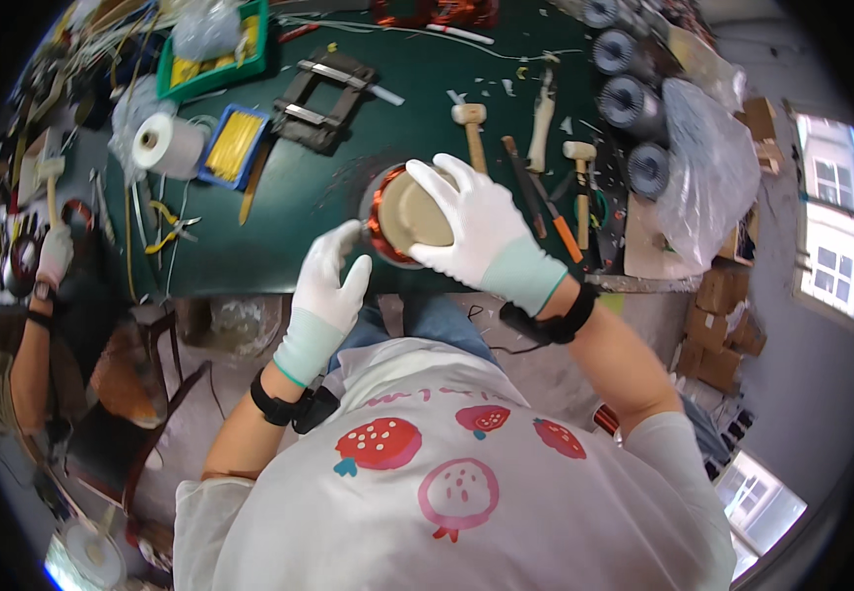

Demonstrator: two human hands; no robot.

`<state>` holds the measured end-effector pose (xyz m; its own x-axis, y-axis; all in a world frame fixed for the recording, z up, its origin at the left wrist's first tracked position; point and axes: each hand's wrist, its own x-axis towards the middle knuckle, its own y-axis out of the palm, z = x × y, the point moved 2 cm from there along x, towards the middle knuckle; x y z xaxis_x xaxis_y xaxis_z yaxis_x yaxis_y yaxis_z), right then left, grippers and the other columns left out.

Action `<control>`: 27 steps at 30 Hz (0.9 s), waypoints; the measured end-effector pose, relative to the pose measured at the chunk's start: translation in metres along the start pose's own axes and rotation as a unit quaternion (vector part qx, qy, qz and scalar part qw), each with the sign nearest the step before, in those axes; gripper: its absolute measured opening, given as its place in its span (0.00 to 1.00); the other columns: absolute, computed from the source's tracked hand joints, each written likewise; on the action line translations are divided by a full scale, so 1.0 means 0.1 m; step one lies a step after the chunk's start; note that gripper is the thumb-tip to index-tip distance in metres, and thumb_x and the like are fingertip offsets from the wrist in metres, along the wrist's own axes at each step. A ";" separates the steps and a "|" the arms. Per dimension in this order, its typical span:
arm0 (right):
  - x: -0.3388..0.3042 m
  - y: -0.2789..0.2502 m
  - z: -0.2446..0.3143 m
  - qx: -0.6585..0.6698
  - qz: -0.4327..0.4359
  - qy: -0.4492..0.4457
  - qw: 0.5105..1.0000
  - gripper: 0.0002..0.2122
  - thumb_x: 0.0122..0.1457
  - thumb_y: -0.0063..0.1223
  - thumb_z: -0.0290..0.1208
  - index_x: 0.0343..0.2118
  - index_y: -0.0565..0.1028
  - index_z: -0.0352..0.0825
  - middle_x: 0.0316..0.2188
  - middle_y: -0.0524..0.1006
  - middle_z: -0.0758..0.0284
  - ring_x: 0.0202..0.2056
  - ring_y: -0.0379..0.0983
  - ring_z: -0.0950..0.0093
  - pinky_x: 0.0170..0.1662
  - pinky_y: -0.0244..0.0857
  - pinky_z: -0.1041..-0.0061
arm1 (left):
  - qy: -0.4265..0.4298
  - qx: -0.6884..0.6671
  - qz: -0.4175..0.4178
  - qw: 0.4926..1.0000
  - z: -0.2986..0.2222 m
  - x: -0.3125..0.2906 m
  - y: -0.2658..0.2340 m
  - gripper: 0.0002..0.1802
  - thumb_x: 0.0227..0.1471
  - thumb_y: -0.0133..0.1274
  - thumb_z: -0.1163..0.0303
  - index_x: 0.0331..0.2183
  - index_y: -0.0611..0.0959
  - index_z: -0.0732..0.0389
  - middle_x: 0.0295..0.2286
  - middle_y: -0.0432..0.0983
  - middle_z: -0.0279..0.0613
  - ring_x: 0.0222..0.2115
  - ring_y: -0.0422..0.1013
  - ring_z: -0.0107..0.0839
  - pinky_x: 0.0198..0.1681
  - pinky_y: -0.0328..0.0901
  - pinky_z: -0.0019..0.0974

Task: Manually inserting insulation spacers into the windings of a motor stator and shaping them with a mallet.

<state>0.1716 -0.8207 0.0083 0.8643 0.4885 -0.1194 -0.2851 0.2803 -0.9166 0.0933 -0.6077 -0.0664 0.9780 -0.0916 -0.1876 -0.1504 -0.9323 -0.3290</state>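
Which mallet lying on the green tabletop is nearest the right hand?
The left mallet, its handle pointing toward the right hand; the other mallet lies farther right.

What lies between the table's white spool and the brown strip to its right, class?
In the head view, a blue tray holding yellow strips lies there.

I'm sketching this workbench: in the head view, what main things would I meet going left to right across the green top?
White spool, blue tray of yellow strips, left hand, copper winding, rightmost mallet, lowest grey spool, clear plastic bag.
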 end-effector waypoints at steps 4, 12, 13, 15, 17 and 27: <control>-0.52 0.03 -0.34 0.172 -0.204 0.009 0.964 0.26 0.57 0.61 0.29 0.60 0.71 0.32 0.56 0.72 0.51 0.58 0.69 0.52 0.61 0.63 0.58 | 0.237 0.230 -0.045 0.943 -0.53 0.43 0.24 0.45 0.42 0.70 0.67 0.60 0.69 0.66 0.55 0.70 0.56 0.57 0.66 0.56 0.62 0.61 0.51; -1.19 0.63 -2.12 0.325 -0.065 0.353 0.875 0.21 0.63 0.54 0.31 0.59 0.72 0.33 0.50 0.74 0.54 0.42 0.77 0.67 0.41 0.73 0.70 | 0.136 0.059 -0.086 0.985 -0.21 0.60 0.79 0.57 0.28 0.75 0.75 0.62 0.66 0.67 0.56 0.68 0.50 0.58 0.67 0.44 0.64 0.62 0.44; -1.24 0.76 -2.44 0.301 -0.116 0.330 0.887 0.21 0.63 0.54 0.30 0.59 0.72 0.32 0.46 0.76 0.55 0.39 0.77 0.68 0.39 0.73 0.70 | 0.126 0.040 -0.096 0.987 -0.20 0.60 0.82 0.57 0.28 0.76 0.74 0.62 0.66 0.67 0.55 0.68 0.50 0.58 0.67 0.45 0.63 0.62 0.44; -1.21 0.74 -2.84 0.296 -0.154 0.339 0.880 0.21 0.63 0.53 0.28 0.59 0.72 0.29 0.37 0.79 0.58 0.31 0.76 0.69 0.37 0.72 0.70 | 0.105 0.043 -0.117 0.987 -0.14 0.57 0.82 0.59 0.28 0.76 0.74 0.63 0.64 0.67 0.57 0.67 0.49 0.59 0.66 0.45 0.65 0.61 0.45; -1.15 0.69 -3.22 0.349 -0.171 0.403 0.829 0.22 0.61 0.51 0.26 0.58 0.71 0.27 0.24 0.78 0.62 0.23 0.75 0.69 0.34 0.72 0.70 | 0.108 0.048 -0.127 0.985 -0.09 0.54 0.82 0.59 0.28 0.76 0.74 0.63 0.64 0.67 0.58 0.66 0.50 0.59 0.66 0.45 0.65 0.60 0.45; -1.55 1.05 -3.94 0.157 -0.148 0.457 0.863 0.23 0.57 0.53 0.29 0.57 0.71 0.37 0.37 0.79 0.59 0.35 0.79 0.61 0.40 0.72 0.60 | 0.094 0.026 -0.151 0.984 -0.17 0.57 0.90 0.56 0.29 0.76 0.71 0.61 0.67 0.66 0.56 0.68 0.49 0.58 0.68 0.43 0.63 0.62 0.44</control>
<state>0.1707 -1.1929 -0.2200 0.8437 -0.4577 -0.2807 0.0291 0.5611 -0.8272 0.1378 -0.7024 -0.0908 0.9878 0.1196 0.0996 0.1494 -0.9083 -0.3908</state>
